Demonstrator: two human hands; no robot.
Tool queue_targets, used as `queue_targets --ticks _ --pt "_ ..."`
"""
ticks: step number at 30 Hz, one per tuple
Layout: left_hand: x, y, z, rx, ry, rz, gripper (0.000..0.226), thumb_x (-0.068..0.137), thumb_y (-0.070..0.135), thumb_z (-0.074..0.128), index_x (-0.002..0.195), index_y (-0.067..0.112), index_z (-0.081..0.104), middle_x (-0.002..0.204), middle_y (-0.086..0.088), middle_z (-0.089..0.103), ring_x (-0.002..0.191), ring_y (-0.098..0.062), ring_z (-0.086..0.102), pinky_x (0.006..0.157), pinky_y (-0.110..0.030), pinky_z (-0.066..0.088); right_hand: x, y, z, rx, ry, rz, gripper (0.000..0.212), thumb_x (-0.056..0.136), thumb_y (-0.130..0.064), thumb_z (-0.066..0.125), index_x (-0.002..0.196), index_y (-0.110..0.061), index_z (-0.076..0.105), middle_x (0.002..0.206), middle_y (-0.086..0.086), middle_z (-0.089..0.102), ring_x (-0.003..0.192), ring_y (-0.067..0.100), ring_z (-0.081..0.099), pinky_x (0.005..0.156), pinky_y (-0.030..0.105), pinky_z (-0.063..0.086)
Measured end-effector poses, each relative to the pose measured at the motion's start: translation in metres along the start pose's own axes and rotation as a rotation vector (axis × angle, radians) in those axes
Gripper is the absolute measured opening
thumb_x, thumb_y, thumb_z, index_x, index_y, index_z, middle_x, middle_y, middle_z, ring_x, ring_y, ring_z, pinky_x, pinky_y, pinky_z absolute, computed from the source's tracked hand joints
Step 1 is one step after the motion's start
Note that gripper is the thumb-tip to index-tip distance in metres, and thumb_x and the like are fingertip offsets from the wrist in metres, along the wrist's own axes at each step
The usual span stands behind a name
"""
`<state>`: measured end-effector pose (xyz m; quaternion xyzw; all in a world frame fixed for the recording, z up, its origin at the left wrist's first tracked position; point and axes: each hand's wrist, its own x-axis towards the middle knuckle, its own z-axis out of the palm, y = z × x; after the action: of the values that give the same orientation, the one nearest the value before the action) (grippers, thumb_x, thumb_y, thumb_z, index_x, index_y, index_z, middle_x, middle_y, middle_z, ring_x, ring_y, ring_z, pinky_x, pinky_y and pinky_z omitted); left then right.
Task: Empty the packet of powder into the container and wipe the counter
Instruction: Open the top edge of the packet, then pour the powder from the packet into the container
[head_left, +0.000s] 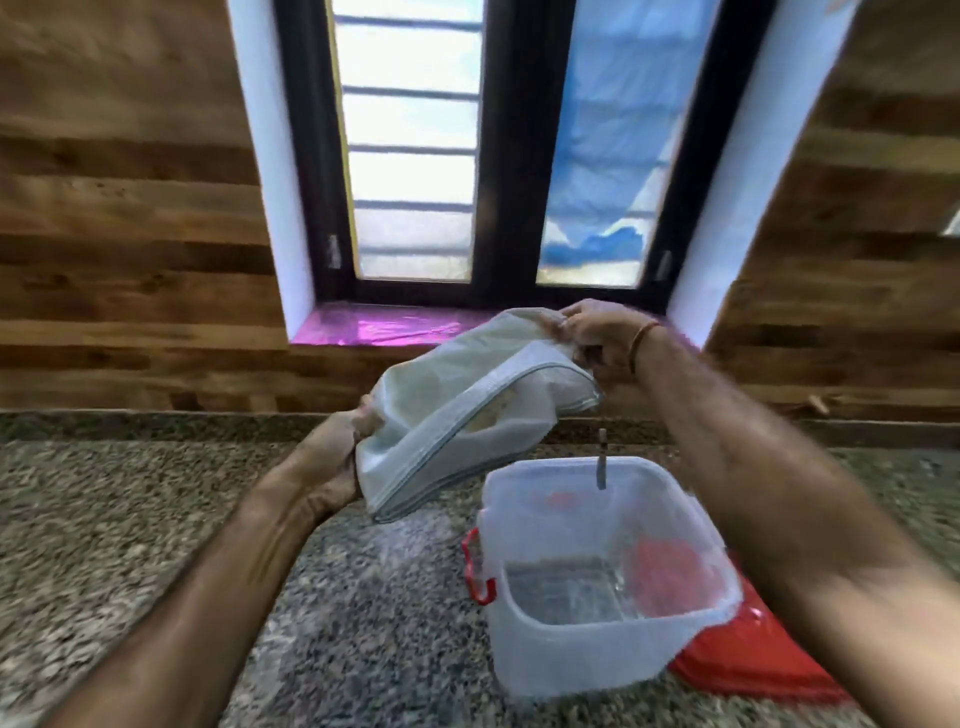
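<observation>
A pale, translucent packet (457, 410) with a ribbed seal strip hangs in the air above the counter, tilted with its right end higher. My left hand (337, 457) grips its lower left end. My right hand (597, 332) pinches its upper right corner. Some light powder shows through the packet's middle. Below and to the right stands an open, clear plastic container (587, 639) with red clip handles; its bottom looks bare. The packet is left of and above the container's far rim.
A red lid (753, 660) lies under the container's right side. A thin metal object (601, 460) stands behind the container. The speckled granite counter (363, 623) runs to a wood-panelled wall with a window and a purple sill (395, 325).
</observation>
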<state>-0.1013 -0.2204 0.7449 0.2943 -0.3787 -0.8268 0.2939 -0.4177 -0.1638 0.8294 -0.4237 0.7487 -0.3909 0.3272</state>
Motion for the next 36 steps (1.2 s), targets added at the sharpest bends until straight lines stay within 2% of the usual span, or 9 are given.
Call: queue_targets --ticks 4,7,11,15,17,22,26,30,36 --pt "0.017 -0.046 0.054 0.048 -0.028 0.011 0.029 0.107 0.016 0.044 0.123 0.004 0.065 0.104 -0.018 0.078 0.084 -0.026 0.078 0.064 -0.037 0.065 -0.012 0.053 -0.05 0.036 0.114 0.051 0.028 0.099 0.007 0.046 0.088 -0.007 0.068 0.064 0.006 0.049 0.043 0.012 0.04 0.036 0.017 0.031" --pt "0.031 -0.086 0.072 0.107 0.055 0.075 0.046 0.105 0.014 0.055 0.144 -0.007 0.044 0.14 -0.031 0.055 0.114 -0.037 0.065 0.085 -0.046 0.061 -0.023 0.092 -0.071 0.178 0.107 0.061 0.029 0.098 0.009 0.048 0.081 -0.004 0.066 0.059 0.006 0.057 0.039 0.012 0.047 0.038 0.021 0.035" --pt "0.025 -0.131 0.091 0.213 0.232 0.211 0.028 0.105 0.019 0.056 0.124 0.011 0.037 0.112 -0.018 0.058 0.085 -0.022 0.066 0.064 -0.035 0.06 -0.036 0.139 -0.074 0.379 0.055 0.025 0.029 0.098 0.0 0.057 0.125 0.01 0.063 0.102 0.019 0.054 0.089 0.031 0.046 0.067 0.039 0.033" --pt "0.016 -0.163 0.096 0.361 0.254 0.345 0.035 0.099 0.007 0.064 0.114 0.017 0.034 0.115 -0.017 0.052 0.098 -0.026 0.057 0.077 -0.043 0.052 -0.056 0.173 -0.061 0.504 0.068 -0.006 0.039 0.099 -0.034 0.059 0.127 -0.008 0.065 0.086 0.012 0.054 0.052 0.013 0.044 0.043 0.021 0.038" --pt "0.011 -0.177 0.092 0.409 0.212 0.382 0.027 0.103 0.006 0.057 0.111 0.02 0.035 0.113 -0.015 0.056 0.097 -0.024 0.062 0.078 -0.041 0.057 -0.064 0.191 -0.056 0.571 0.058 -0.037 0.045 0.093 -0.044 0.061 0.128 -0.017 0.066 0.088 0.008 0.058 0.055 0.014 0.043 0.041 0.019 0.043" --pt "-0.004 -0.184 0.08 0.442 0.038 0.362 0.034 0.095 0.022 0.068 0.113 0.033 0.042 0.117 -0.001 0.072 0.105 -0.014 0.072 0.08 -0.032 0.061 -0.08 0.232 -0.046 0.671 -0.013 -0.082 0.059 0.085 -0.044 0.061 0.14 -0.022 0.057 0.101 0.004 0.075 0.082 0.023 0.066 0.068 0.039 0.061" --pt "-0.009 -0.18 0.076 0.516 0.045 0.398 0.035 0.095 0.025 0.07 0.117 0.025 0.044 0.12 -0.012 0.068 0.107 -0.022 0.069 0.086 -0.036 0.061 -0.088 0.241 -0.053 0.765 -0.218 -0.113 0.057 0.092 -0.055 0.047 0.146 -0.037 0.046 0.126 -0.001 0.07 0.1 0.017 0.071 0.087 0.053 0.057" --pt "-0.008 -0.186 0.088 0.596 0.171 0.437 0.037 0.097 0.044 0.061 0.109 0.014 0.044 0.096 -0.029 0.05 0.088 -0.025 0.055 0.075 -0.047 0.051 -0.092 0.227 -0.059 0.925 -0.302 -0.004 0.067 0.091 -0.073 0.039 0.126 -0.021 0.062 0.112 0.009 0.074 0.1 0.026 0.072 0.075 0.054 0.06" --pt "-0.008 -0.196 0.084 0.74 0.184 0.523 0.032 0.09 0.042 0.073 0.098 0.019 0.052 0.067 -0.01 0.052 0.069 -0.022 0.054 0.061 -0.042 0.049 -0.087 0.213 -0.049 0.899 -0.118 0.214 0.076 0.079 -0.085 0.045 0.072 -0.017 0.077 0.082 0.006 0.068 0.081 0.027 0.067 0.077 0.049 0.052"
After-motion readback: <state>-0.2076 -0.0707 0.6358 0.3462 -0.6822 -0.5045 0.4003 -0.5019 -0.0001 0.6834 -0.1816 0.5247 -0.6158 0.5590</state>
